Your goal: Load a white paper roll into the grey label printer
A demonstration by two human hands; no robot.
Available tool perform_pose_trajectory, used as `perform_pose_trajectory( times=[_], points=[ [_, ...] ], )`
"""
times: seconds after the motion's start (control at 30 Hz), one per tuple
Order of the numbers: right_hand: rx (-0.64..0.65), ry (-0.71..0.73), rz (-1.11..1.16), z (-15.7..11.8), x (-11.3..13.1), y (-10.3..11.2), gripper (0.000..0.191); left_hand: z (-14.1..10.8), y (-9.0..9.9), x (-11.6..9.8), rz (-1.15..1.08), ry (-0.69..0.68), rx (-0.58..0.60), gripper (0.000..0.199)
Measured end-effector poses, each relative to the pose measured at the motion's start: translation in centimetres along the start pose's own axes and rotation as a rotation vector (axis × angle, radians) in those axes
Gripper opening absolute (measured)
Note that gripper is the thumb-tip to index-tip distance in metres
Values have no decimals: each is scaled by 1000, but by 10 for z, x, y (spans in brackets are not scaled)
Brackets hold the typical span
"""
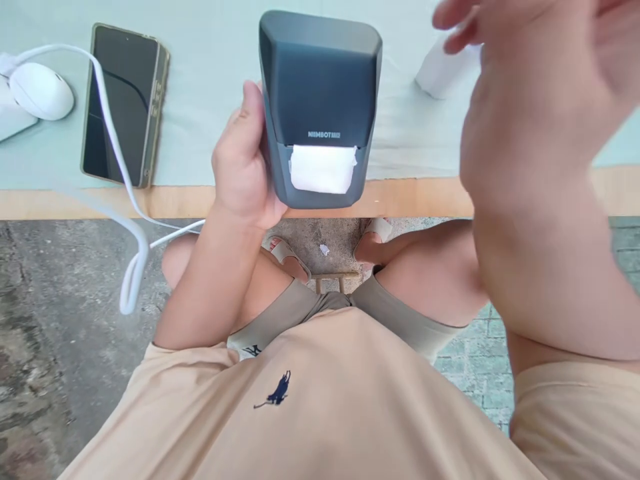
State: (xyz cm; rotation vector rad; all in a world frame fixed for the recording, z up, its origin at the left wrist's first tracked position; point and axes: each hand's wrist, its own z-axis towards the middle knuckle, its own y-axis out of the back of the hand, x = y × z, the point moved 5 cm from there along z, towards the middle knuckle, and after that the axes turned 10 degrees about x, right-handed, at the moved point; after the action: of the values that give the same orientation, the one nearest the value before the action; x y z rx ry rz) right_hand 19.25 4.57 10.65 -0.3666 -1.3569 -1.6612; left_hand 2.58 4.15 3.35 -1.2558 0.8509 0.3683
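A dark NIIMBOT label printer is held over the table's front edge by my left hand, whose thumb lies along its left side. A white piece of label paper covers the slot at the printer's lower end. My right hand is raised large and blurred at the upper right, with two fingertips showing at its left and the other fingers out of clear view. Just beside those fingertips, a whitish object lies on the table, partly hidden by the hand.
A phone lies on the pale tablecloth at the left, crossed by a white cable. Farther left is a white rounded device. The wooden table edge runs above my legs. A paper scrap is on the floor.
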Motion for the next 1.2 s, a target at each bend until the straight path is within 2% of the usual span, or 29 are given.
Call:
perform_pose_trajectory(
  times=[0.1, 0.13, 0.23, 0.33, 0.47, 0.53, 0.67, 0.83, 0.97, 1.2],
  points=[
    [65, 35, -75, 8, 14, -20, 29, 2, 3, -4, 140, -66, -59, 40],
    [90, 54, -73, 6, 15, -25, 26, 3, 4, -4, 186, -66, -75, 38],
    [149, 130, -23, -1, 8, -32, 29, 4, 7, -4, 245, -17, -118, 35],
    [174, 147, -27, -5, 0, -35, 32, 2, 10, 0, 167, 38, -150, 34],
    [196, 124, -46, -3, -3, -39, 33, 0, 9, 5, 24, 84, -125, 31],
    [203, 90, -44, -1, -4, -40, 32, 0, 8, 3, 4, 70, -116, 25],
    [213, 75, -50, -1, -4, -43, 35, 0, 9, 2, 14, 129, -107, 25],
    [240, 31, -32, -6, -6, -45, 45, -2, 10, -2, -21, 91, -62, 22],
    [259, 56, -3, -8, -8, -46, 50, -2, 10, -2, -59, 78, -37, 24],
    [268, 100, -72, -6, -4, -42, 54, -1, 7, 0, -36, 62, -68, 24]
  ],
)
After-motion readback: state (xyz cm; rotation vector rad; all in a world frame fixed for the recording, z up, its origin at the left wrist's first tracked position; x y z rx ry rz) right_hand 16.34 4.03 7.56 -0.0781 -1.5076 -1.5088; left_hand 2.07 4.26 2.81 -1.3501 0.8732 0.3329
